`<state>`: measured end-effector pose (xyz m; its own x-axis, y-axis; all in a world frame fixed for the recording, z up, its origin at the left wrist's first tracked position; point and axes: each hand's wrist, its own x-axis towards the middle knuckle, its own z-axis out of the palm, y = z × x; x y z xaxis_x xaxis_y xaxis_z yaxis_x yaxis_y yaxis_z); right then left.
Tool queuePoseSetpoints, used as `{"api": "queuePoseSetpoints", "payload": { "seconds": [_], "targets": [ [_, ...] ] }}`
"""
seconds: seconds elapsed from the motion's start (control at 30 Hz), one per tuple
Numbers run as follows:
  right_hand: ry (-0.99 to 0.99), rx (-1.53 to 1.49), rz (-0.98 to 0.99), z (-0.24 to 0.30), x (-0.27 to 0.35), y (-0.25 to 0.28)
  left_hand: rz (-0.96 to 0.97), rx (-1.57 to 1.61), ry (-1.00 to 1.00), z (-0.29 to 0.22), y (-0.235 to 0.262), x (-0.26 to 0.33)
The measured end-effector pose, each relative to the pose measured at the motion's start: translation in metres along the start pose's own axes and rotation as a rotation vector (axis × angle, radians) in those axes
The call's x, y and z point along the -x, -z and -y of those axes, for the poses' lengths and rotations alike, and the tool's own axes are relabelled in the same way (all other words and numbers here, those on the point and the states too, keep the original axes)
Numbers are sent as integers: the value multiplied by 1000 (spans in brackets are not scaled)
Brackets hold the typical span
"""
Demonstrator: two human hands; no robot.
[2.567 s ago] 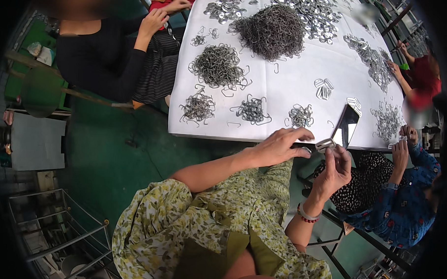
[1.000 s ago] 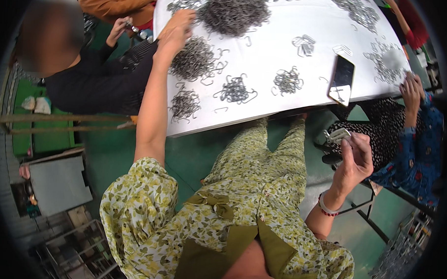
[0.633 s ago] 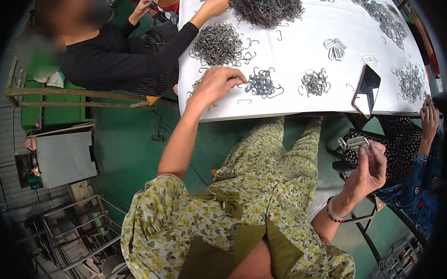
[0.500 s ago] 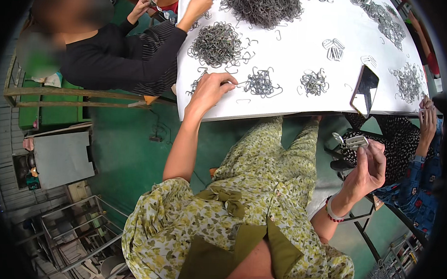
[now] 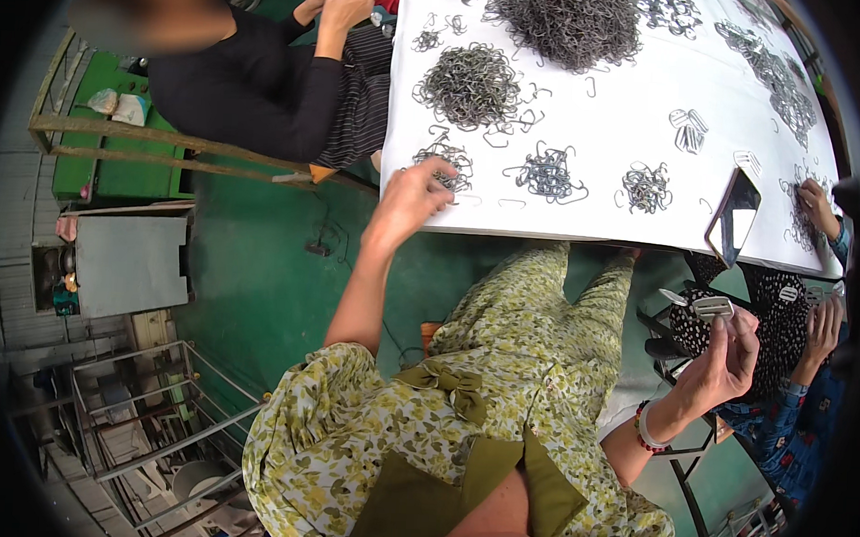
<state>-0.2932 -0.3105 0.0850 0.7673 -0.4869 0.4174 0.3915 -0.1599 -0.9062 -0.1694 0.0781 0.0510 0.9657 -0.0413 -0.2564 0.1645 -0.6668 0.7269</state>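
My left hand point(image 5: 409, 197) reaches out to the near edge of the white table point(image 5: 596, 113), its fingers resting on a small heap of grey wire clips point(image 5: 445, 165). Whether it grips any of them cannot be made out. My right hand point(image 5: 725, 359) is held low beside my right knee, below the table edge, with its fingers closed around a few small metal clips point(image 5: 703, 305). More small heaps of wire clips point(image 5: 545, 173) lie near the front edge, and bigger piles point(image 5: 470, 81) sit farther back.
A dark phone point(image 5: 733, 218) lies at the table's front right edge. One person in a black top point(image 5: 256, 87) sits at the left of the table, another in a blue patterned sleeve point(image 5: 803, 433) at the right. A green bench point(image 5: 103, 143) and metal racks point(image 5: 150, 420) stand to my left.
My left hand has drawn back from the far piles to the small heap at the near edge. My right hand has stayed low beside my knee with its clips.
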Motion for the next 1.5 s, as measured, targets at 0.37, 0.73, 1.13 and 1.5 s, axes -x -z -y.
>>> {"api": "queuePoseSetpoints", "payload": {
  "seconds": [0.37,0.73,1.13,1.5],
  "targets": [
    [-49,47,-25,2,-1,2,-159,-423,-104,-16,-36,-12],
    [-12,103,-6,3,-5,-2,-371,-489,-474,-15,-39,-116],
    [-44,74,-34,3,-2,-8,-167,-814,-549,-22,-66,-149],
    [-54,141,-29,-6,-4,-19,-122,-36,-250,-70,-40,-123]
  ]
}}
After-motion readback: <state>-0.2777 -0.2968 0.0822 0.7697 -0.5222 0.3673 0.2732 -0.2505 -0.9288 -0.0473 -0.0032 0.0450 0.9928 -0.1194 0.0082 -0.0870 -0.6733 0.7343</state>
